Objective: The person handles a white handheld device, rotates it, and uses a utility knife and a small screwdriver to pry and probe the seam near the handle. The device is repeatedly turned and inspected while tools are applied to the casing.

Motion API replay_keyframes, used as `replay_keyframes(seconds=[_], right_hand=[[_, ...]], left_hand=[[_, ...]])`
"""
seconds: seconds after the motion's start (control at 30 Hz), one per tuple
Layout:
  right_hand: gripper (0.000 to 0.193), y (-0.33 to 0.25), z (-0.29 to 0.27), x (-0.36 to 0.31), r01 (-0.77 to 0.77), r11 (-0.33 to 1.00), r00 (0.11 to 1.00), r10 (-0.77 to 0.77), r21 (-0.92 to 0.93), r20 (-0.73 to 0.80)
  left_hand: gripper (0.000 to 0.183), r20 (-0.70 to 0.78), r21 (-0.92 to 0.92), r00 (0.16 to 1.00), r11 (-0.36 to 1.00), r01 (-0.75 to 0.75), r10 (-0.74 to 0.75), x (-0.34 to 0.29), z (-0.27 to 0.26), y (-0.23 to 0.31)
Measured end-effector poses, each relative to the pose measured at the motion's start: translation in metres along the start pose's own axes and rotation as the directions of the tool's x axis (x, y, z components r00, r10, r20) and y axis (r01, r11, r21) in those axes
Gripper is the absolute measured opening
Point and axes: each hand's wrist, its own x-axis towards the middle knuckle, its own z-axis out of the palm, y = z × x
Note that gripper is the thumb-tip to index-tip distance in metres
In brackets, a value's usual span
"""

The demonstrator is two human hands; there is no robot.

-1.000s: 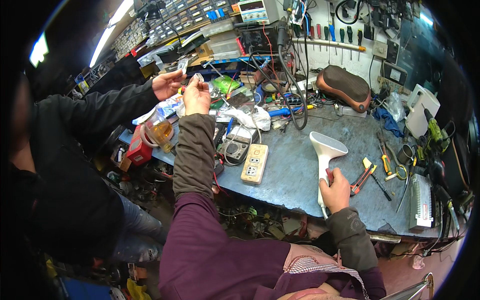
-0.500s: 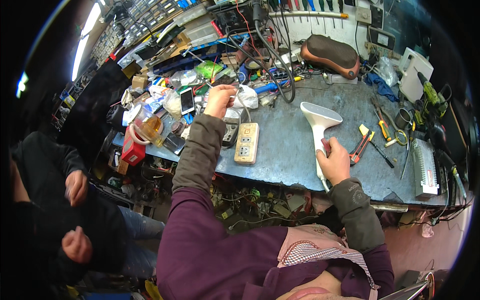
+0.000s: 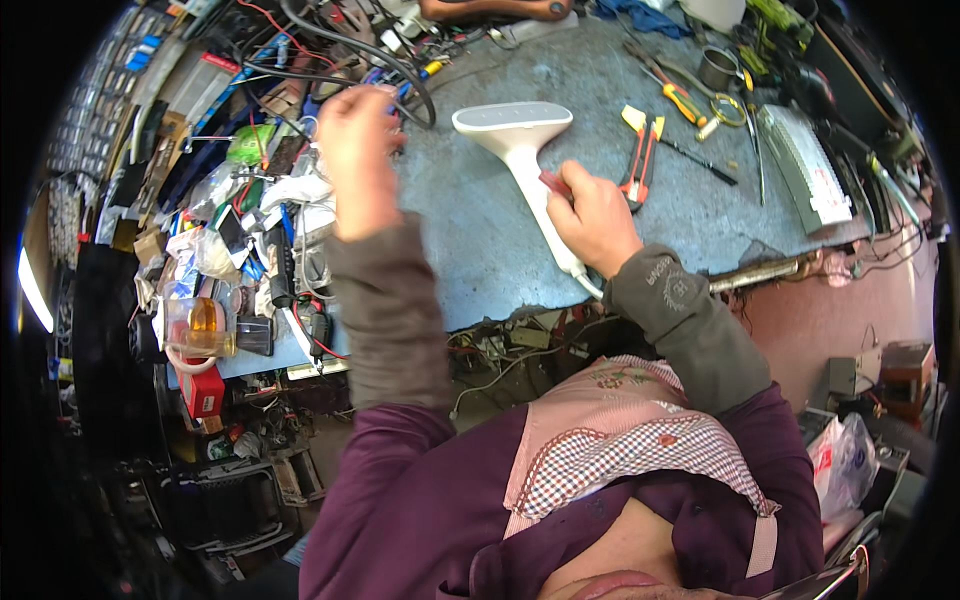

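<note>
A white handheld garment steamer [image 3: 530, 165] lies on the blue-grey bench, its wide head pointing away from me. My right hand [image 3: 597, 222] is closed at the right side of its handle, the thumb over the handle's edge. Beside that thumb a small dark red piece [image 3: 552, 182] shows; I cannot make out whether it belongs to the steamer. My left hand [image 3: 358, 135] is raised over the bench to the left of the steamer head. Motion smears its fingers, so whatever they hold, if anything, is unclear.
Right of the steamer lie a red-and-black cutter tool [image 3: 641, 160], a yellow-orange screwdriver [image 3: 684, 103] and a metal case [image 3: 800, 165]. Clutter, a phone [image 3: 232, 235] and a clear jug [image 3: 200, 328] crowd the left. Thick black cable [image 3: 425, 95] loops at the back.
My view has swung, shifting the bench in the picture. The left hand has left the cable by the power strip, and its arm now covers that spot. My right hand keeps its place at the steamer.
</note>
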Motion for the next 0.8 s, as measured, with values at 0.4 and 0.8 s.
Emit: replay_keyframes(seconds=[0.4,0.8], right_hand=[[0.020,-0.003,-0.001,0.002,-0.030,0.983,0.999,0.026,0.183,0.027],[0.039,0.001,0.010,0.002,-0.044,0.999,0.943,0.051,0.029,-0.329]], left_hand=[[0.040,0.342,0.330,0.868,0.911,0.248,-0.360,-0.052,0.064,-0.100],[0.032,0.427,-0.317,0.903,0.926,0.205,-0.054,-0.047,0.072,-0.113]])
